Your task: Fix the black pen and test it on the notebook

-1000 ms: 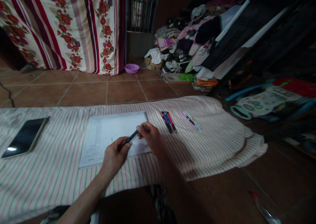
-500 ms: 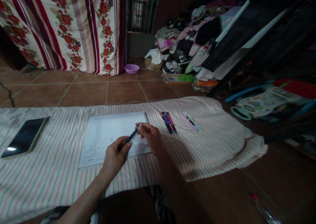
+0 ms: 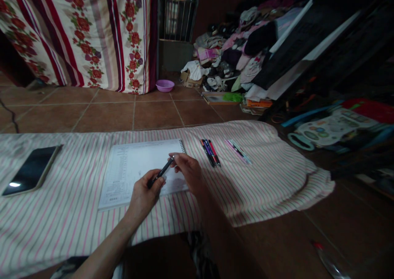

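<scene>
Both my hands hold one dark pen (image 3: pixel 161 173) above a white spiral notebook (image 3: pixel 135 164). My left hand (image 3: pixel 143 195) is closed round the pen's lower end. My right hand (image 3: pixel 188 172) pinches the pen's upper tip with its fingers. The notebook lies open on a pink-striped cloth (image 3: pixel 261 176) spread over the tiled floor. Its page carries printed lines of small text down the left side.
A dark phone (image 3: pixel 30 170) lies on the cloth at the left. Three pens (image 3: pixel 210 152) and two more (image 3: pixel 238 151) lie right of the notebook. Behind are a flowered curtain (image 3: pixel 89 33), a purple bowl (image 3: pixel 164 85), a clothes heap (image 3: pixel 234 53) and toys (image 3: pixel 329 127).
The hands and pen have barely shifted; my right fingers have slid slightly at the pen's tip.
</scene>
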Tool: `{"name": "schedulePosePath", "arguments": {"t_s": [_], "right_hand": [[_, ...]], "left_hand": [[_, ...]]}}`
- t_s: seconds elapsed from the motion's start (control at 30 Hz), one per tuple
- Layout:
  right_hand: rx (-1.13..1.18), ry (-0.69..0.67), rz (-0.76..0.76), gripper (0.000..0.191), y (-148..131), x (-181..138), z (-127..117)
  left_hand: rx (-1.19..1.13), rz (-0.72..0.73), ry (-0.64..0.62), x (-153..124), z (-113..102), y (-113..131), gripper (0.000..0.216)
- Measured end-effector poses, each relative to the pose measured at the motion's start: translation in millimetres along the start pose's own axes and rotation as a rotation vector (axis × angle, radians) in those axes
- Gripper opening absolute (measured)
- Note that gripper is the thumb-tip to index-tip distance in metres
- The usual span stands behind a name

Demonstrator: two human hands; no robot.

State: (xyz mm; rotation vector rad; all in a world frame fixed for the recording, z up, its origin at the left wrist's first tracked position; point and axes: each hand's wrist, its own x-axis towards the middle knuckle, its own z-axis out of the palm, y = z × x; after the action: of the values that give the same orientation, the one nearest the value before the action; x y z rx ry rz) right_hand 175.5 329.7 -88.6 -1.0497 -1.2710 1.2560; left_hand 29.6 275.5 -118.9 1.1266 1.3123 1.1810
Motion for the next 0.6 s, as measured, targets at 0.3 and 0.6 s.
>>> {"name": "schedulePosePath", "arguments": {"t_s": [0.3,0.6], "right_hand": [[0.057,0.006,0.019,0.028,3.5,0.8,-1.9],[0.152,0.021,0.064,0.027,3.5,1.3,-1.9]], "left_hand": [[-0.108,-0.024,0.001,0.9,2.5,-3.4,0.026],[-0.101,-0.021,0.005,1.3,2.2,-6.5,0.027]]}}
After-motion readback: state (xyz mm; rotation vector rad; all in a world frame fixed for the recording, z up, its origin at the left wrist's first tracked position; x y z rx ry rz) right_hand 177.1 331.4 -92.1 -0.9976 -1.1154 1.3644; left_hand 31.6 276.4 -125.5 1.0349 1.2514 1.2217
